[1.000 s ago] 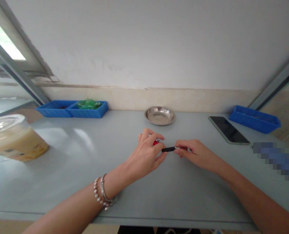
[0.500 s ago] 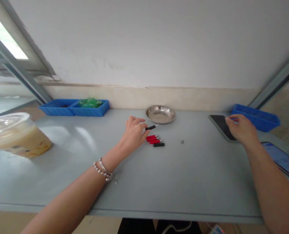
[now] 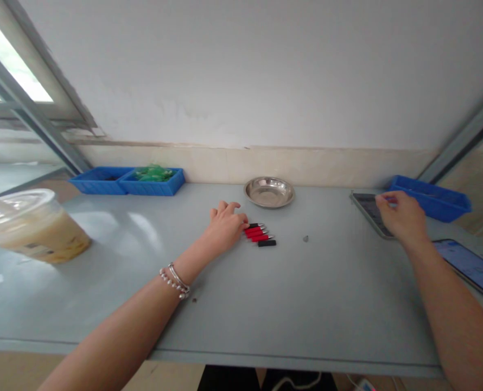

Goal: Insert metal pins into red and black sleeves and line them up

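My left hand (image 3: 227, 225) pinches the left end of a black pen piece with a silver tip (image 3: 254, 225), which lies at the far end of a short row. Several red pen pieces (image 3: 258, 234), some with silver tips showing, lie beside it. Nearest me in that row is a plain black piece (image 3: 267, 243). Over the dark phone (image 3: 367, 209) with a pale edge, my right hand (image 3: 404, 214) has its thumb and finger curled together. Whatever those fingers may hold is too small or hidden to make out.
A round metal dish (image 3: 269, 193) sits by the wall. Two blue bins (image 3: 152, 187) stand back left, one with green bits; another blue bin (image 3: 445, 203) stands right. A drink cup (image 3: 42, 233), a lit phone (image 3: 473, 266) and a small grey bit (image 3: 305, 238) lie on the table.
My left hand has lowered the black pen piece from above the row onto its far end, beside the red pieces. My right hand stays about where it was, by the dark phone.
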{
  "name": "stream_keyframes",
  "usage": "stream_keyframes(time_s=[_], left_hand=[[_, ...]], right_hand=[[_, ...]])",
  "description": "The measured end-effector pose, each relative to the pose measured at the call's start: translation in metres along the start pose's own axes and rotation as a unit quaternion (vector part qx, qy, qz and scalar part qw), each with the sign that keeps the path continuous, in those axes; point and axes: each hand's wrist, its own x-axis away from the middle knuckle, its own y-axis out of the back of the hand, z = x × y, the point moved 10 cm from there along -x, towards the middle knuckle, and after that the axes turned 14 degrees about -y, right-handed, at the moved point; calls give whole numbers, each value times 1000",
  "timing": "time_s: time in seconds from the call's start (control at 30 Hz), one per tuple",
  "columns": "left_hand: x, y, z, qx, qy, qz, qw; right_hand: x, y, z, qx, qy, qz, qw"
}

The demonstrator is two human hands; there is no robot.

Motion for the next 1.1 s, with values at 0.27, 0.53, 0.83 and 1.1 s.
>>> stream_keyframes(time_s=[0.27,0.53,0.83,1.1], left_hand=[[0,15,-15,13,-24,-37,999],[5,25,-56,78,-57,-39,995],[8,18,-68,41,-63,26,997],[9,19,-71,19,-78,30,996]], right_hand=[[77,-60,103,-1,137,222,965],[101,-66,125,4,176,288,941],[113,-68,131,20,195,313,929],[113,-67,131,23,180,322,929]])
